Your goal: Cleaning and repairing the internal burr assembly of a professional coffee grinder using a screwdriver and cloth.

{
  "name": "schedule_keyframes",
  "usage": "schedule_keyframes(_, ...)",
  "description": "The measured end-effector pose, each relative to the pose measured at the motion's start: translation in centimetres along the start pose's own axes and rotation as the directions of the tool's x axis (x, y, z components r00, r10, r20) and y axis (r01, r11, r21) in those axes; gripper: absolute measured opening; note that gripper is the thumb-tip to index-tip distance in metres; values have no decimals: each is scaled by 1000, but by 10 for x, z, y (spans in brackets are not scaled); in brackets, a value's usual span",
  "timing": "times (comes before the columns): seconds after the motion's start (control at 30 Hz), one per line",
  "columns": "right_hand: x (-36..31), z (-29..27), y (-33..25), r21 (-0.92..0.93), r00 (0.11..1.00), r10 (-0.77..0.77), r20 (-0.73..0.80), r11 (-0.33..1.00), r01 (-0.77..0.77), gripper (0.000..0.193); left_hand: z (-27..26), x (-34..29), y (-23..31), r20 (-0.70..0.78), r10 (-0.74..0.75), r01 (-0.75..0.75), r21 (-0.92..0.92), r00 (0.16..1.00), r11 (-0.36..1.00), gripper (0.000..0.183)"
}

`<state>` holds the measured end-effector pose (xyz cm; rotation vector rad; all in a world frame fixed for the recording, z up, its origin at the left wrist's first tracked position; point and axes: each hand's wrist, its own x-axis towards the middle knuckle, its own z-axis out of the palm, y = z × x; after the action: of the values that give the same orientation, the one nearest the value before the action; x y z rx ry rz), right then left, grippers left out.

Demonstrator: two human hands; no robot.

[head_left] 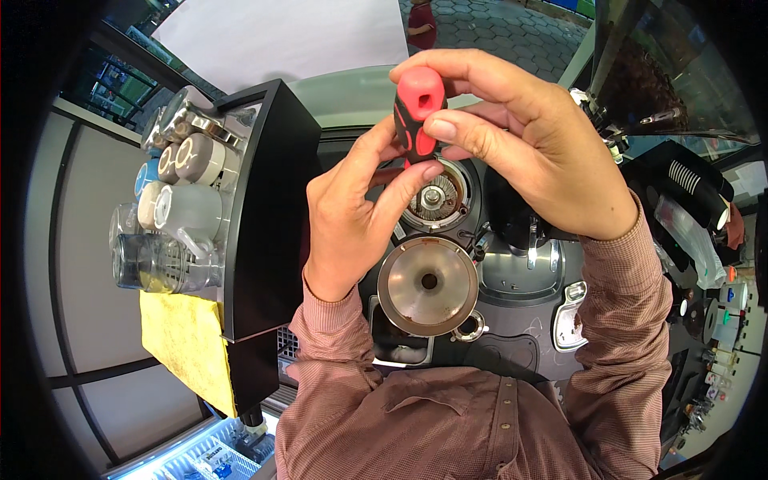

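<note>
Left hand (348,204), at seven o'clock of a red-and-black handle (410,120), and right hand (524,140), at three o'clock, both half-curled, grasp it between thumb and fingers.

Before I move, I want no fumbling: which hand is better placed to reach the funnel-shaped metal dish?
Probably the left hand: it appears nearer the metal dish, while the right hand is higher in view. Both hold the red-and-black handle, so the right should keep it.
</note>
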<state>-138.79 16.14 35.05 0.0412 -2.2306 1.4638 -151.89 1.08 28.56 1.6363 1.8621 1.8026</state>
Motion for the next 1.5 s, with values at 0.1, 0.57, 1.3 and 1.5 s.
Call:
schedule_keyframes(0.1, 0, 0, 0, 24, 1000, 20, 5, 1000, -20, 41, 0, 0, -1, 9, 24, -25, 22, 1000, 999, 48)
schedule_keyframes(0.57, 0, 1, -1, 3, 1000, 10, -3, 1000, -10, 41, 2, -2, -2, 1, 15, -15, 4, 1000, 1000, 48)
schedule_keyframes(1.3, 10, 12, -16, -113, 957, -199, -209, 977, 179, 31, 0, -11, 9, -34, -152, 150, -62, 988, 987, 37)
schedule_keyframes(1.5, 5, 18, -24, -244, 977, -137, -164, 965, 94, 30, -8, -12, 7, -19, -87, 88, 37, 996, 995, 36)
